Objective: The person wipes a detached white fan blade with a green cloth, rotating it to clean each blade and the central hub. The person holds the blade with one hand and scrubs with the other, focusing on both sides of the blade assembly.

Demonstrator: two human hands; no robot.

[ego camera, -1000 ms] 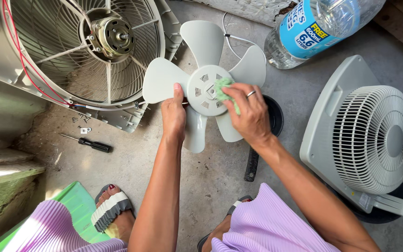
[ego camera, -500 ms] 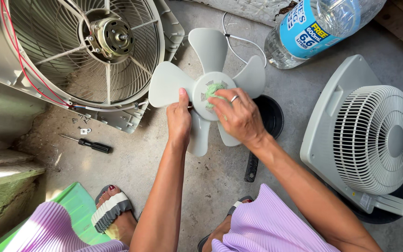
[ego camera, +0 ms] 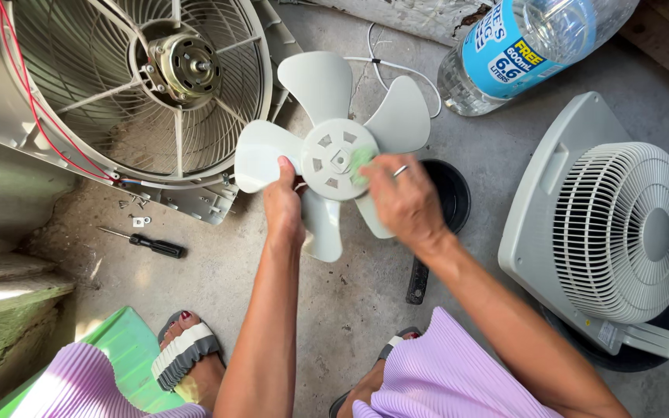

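Note:
A pale fan blade with several vanes is held over the concrete floor. My left hand grips it at the lower left, between two vanes. My right hand, a ring on one finger, presses a small green cloth against the round hub. The cloth is mostly hidden under my fingers.
An opened fan housing with motor and wire grille lies at upper left. A screwdriver and loose screws lie below it. A big water bottle, a front grille cover and a black pan sit to the right.
The blade has turned in my hands. My right hand with the green cloth has slid across the hub toward its right edge. My left hand keeps its hold.

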